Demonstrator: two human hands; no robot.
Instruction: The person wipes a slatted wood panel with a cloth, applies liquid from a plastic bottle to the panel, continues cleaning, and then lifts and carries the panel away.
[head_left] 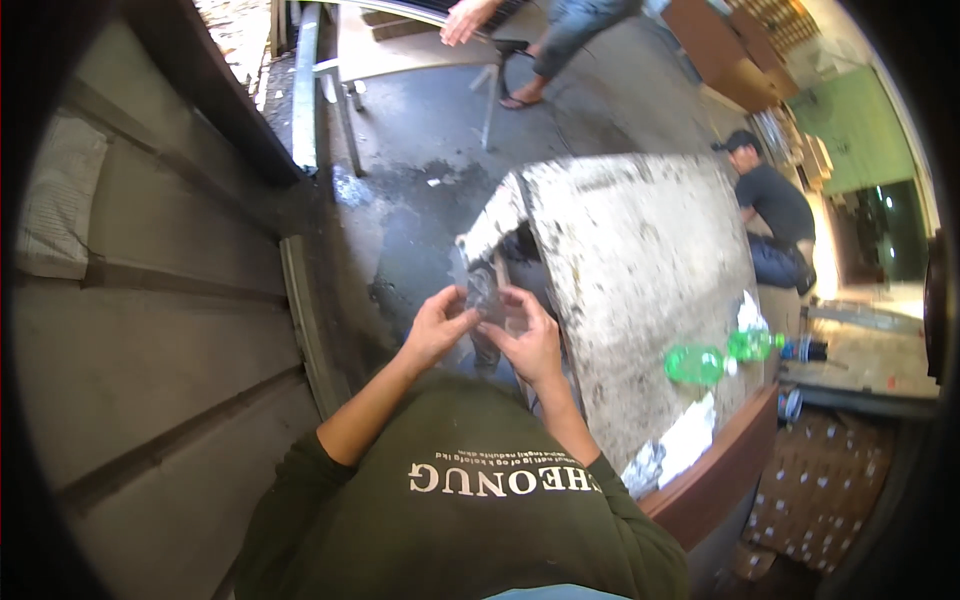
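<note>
In front of my chest I hold a small, crumpled, see-through greyish piece [482,292] that looks like thin plastic; its exact kind is blurred. My left hand [438,326] pinches one side of it between thumb and fingers. On the other side my right hand [530,338] is closed on it too, thumb toward the left one. Both hands are just left of a worn white-topped table [640,250], near its sheet-like corner flap [495,222].
On the table's right lie two green plastic bottles [695,365], white paper [690,435] and crumpled foil [645,468]. A brown board [715,450] edges its near side. One person [780,210] crouches at the right; another [575,45] stands by a far workbench [390,48]. Grey panels [190,340] line my left.
</note>
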